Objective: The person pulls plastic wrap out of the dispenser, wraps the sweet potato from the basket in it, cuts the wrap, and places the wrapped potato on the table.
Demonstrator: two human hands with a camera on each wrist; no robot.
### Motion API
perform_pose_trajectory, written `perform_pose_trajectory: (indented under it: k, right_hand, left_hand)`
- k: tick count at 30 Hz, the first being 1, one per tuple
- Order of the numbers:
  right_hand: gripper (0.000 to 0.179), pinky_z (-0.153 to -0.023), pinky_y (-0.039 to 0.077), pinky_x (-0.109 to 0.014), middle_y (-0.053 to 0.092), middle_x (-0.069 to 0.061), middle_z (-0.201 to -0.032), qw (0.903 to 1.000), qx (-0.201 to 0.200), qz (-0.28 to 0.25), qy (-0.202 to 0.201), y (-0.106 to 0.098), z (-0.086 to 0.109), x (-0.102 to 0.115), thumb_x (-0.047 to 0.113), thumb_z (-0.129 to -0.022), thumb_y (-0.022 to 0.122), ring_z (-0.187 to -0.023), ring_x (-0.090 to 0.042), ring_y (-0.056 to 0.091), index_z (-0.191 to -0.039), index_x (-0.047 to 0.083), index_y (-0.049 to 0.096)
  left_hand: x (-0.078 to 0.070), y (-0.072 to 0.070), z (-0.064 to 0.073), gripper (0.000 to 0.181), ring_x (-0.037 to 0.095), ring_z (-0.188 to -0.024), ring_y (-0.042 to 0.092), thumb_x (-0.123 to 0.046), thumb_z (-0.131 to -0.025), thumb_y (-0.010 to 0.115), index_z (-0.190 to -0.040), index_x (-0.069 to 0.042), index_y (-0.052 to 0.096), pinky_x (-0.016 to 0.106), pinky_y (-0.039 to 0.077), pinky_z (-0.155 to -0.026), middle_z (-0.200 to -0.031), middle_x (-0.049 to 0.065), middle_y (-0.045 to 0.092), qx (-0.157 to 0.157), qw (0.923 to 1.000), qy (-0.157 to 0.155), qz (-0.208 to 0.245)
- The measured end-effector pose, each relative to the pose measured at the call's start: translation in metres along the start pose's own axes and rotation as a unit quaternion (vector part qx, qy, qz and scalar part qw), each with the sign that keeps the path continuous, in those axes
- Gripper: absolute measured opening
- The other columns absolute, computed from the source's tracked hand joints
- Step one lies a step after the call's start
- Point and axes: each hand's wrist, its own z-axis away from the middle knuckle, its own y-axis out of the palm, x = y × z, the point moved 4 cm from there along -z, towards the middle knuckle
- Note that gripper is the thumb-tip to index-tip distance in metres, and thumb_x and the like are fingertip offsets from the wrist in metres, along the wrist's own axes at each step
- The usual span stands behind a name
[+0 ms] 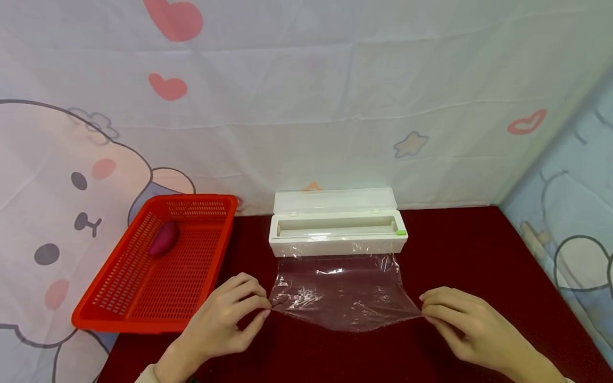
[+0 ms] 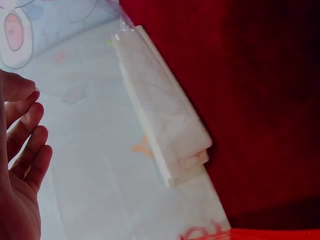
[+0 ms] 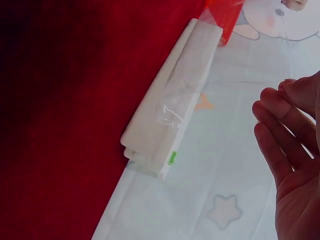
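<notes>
A sheet of clear plastic wrap (image 1: pixel 340 292) stretches toward me from a white wrap dispenser box (image 1: pixel 337 247), whose lid (image 1: pixel 335 200) stands raised at the back. My left hand (image 1: pixel 225 314) pinches the sheet's near left corner between thumb and fingertips. At the near right corner, my right hand (image 1: pixel 471 327) pinches the film the same way. Between the hands the near edge sags slightly. Inside the box a pale roll (image 1: pixel 337 231) shows, and a small green slider (image 1: pixel 400 232) sits at the front rim's right end. Both wrist views show the box (image 2: pixel 160 105) beyond the hands.
To the left stands a red plastic basket (image 1: pixel 217 266) holding a purple oblong object (image 1: pixel 164 238), perhaps a sweet potato. Dark red cloth (image 1: pixel 460 250) covers the table. A printed curtain (image 1: pixel 306 106) hangs behind the box and another at the right side.
</notes>
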Motion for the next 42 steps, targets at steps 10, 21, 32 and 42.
perform_pose_trajectory:
  k: [10, 21, 32, 42]
  right_hand:
    - [0.03, -0.108, 0.048, -0.015, 0.074, -0.004, -0.11, 0.9998, 0.014, 0.004, 0.011, 0.015, 0.016, -0.008, 0.024, -0.112, 0.055, -0.097, -0.023, 0.071, -0.101, 0.011, 0.08]
    - [0.037, -0.103, 0.049, -0.011, 0.074, 0.0, -0.113, 0.9962, 0.052, 0.013, 0.069, 0.028, 0.033, -0.017, 0.033, -0.113, 0.051, -0.099, -0.015, 0.071, -0.102, 0.013, 0.081]
    - [0.042, -0.099, 0.05, -0.009, 0.072, 0.004, -0.114, 0.9871, 0.103, 0.015, 0.122, 0.038, 0.043, -0.02, 0.038, -0.113, 0.047, -0.101, -0.01, 0.07, -0.103, 0.016, 0.081]
    - [0.04, -0.094, 0.048, -0.005, 0.069, 0.014, -0.113, 0.9766, 0.138, 0.019, 0.163, 0.053, 0.054, -0.019, 0.0, -0.073, 0.092, -0.097, -0.003, 0.068, -0.103, 0.022, 0.081]
  left_hand:
    - [0.005, 0.015, 0.014, 0.011, 0.015, -0.094, 0.061, -0.016, -0.098, 0.066, -0.091, -0.017, 0.074, 0.027, 0.052, -0.087, -0.096, -0.006, 0.067, 0.021, 0.9997, -0.015, -0.001]
    - [0.012, 0.027, 0.024, 0.006, 0.013, -0.093, 0.06, -0.012, -0.091, 0.073, -0.09, -0.018, 0.075, 0.026, 0.052, -0.085, -0.095, -0.008, 0.066, 0.023, 0.9989, -0.041, 0.0]
    - [0.016, 0.037, 0.038, 0.011, 0.01, -0.094, 0.06, -0.01, -0.084, 0.08, -0.089, -0.019, 0.077, 0.024, 0.052, -0.085, -0.096, -0.01, 0.066, 0.044, 0.9968, -0.066, -0.002]
    - [0.016, 0.048, 0.05, 0.011, 0.009, -0.096, 0.06, -0.011, -0.087, 0.08, -0.09, -0.02, 0.075, 0.023, 0.052, -0.086, -0.096, -0.011, 0.066, 0.091, 0.9912, -0.096, -0.005]
